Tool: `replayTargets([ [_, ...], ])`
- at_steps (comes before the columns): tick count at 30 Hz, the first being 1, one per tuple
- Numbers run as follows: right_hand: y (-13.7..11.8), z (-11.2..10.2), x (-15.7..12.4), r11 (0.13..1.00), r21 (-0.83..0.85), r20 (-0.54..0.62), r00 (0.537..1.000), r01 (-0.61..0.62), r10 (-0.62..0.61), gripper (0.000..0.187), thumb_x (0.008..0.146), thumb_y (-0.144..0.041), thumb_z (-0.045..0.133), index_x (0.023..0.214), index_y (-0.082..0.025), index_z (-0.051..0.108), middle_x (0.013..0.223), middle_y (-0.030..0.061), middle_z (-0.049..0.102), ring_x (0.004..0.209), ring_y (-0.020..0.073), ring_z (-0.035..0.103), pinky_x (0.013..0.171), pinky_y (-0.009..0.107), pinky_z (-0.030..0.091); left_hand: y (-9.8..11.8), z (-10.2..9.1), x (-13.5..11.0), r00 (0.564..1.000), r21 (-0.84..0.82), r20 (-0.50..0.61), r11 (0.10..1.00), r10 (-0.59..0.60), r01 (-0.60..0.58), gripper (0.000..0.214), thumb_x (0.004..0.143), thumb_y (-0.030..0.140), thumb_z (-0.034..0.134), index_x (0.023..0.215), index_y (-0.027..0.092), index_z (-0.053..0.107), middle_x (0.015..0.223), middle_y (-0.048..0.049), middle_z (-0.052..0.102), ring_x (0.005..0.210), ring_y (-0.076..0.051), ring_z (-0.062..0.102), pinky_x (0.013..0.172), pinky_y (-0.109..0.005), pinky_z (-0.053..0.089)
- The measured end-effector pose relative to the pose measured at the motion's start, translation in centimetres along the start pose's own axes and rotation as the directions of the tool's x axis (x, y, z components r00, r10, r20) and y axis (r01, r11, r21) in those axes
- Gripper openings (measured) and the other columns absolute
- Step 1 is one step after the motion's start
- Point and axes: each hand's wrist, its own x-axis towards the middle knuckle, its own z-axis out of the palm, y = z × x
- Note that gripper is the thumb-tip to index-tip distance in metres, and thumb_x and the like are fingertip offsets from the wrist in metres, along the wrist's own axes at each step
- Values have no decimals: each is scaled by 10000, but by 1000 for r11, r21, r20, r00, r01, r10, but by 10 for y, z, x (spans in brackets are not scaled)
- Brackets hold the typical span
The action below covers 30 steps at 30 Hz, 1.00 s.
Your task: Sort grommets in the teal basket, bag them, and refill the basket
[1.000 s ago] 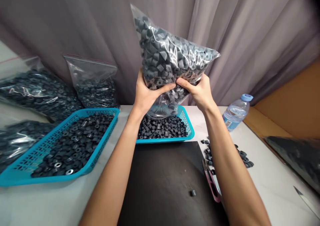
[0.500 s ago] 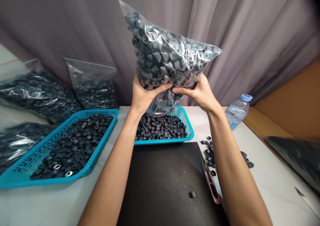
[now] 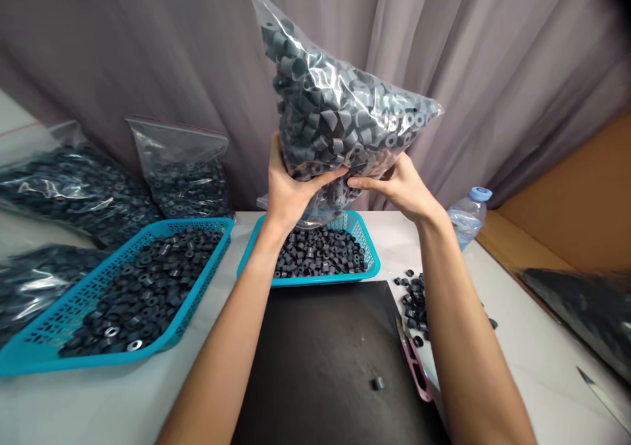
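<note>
A clear plastic bag (image 3: pixel 345 103) full of small dark grey ring-shaped parts is held up, tilted, with its lower end over a blue basket (image 3: pixel 369 264). My left hand (image 3: pixel 290 192) grips its left underside, thumb across the front. On the right underside my right hand (image 3: pixel 399 185) grips the bag too, thumb pointing inward. The bag narrows below the thumbs, and parts show in that narrow section. Dark ring parts (image 3: pixel 320 251) fill the basket underneath. Fingers behind the bag are hidden.
A second blue basket (image 3: pixel 175 340) of parts stands left, with filled bags (image 3: pixel 182 169) behind it. A black mat (image 3: pixel 315 353) lies in front, pink thread snips (image 3: pixel 417 366) at its edge. Right are loose parts (image 3: pixel 414 304), a water bottle (image 3: pixel 468 218), a cardboard box (image 3: pixel 576 202) and a blade (image 3: pixel 601 392).
Both hands and the bag have shifted slightly right in view. The bag's upper left corner has risen a little, and its lower end still hangs over the middle basket.
</note>
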Motion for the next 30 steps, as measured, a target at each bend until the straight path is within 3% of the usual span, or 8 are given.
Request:
replayTargets([
  [4,-4,0,4,998,-50,-76,996,45,-48,678,579,-669,901,1090,-286,671,1253,103,718,1252,382,624,1112,619,502,4,2,2,1000,33,3,999,-4,4,850,474,639,953,1115,274,531,1185,-53,693,1235,-308,640,1196,-533,425],
  [11,-17,-2,7,984,-159,-73,993,82,-95,665,583,-647,907,1092,-301,655,1209,71,732,1262,357,621,1108,573,522,8,0,4,997,3,11,997,-81,81,888,473,595,973,1187,273,555,1289,-78,679,1259,-333,633,1149,-524,474],
  [19,-4,2,5,991,-123,-88,994,53,-64,772,513,-671,924,1122,-283,651,1192,60,737,1225,358,640,1090,572,530,-1,-1,-1,990,-43,18,989,-139,139,864,501,639,946,1191,264,585,1277,-94,693,1256,-339,641,1145,-562,468],
  [24,-6,-1,6,988,-136,-80,993,75,-87,731,536,-636,934,1107,-274,654,1215,78,722,1257,367,616,1107,582,510,5,-1,0,992,-74,25,990,-121,123,834,500,540,986,1188,272,599,1301,-72,706,1238,-318,662,1133,-536,495],
  [30,-14,-16,1,980,-183,-17,996,82,-87,718,560,-556,957,1151,-294,643,1307,66,693,1305,391,582,1140,616,470,5,13,-12,965,-194,50,946,-256,261,768,592,498,961,1231,246,618,1310,-94,713,1266,-311,655,1144,-536,494],
])
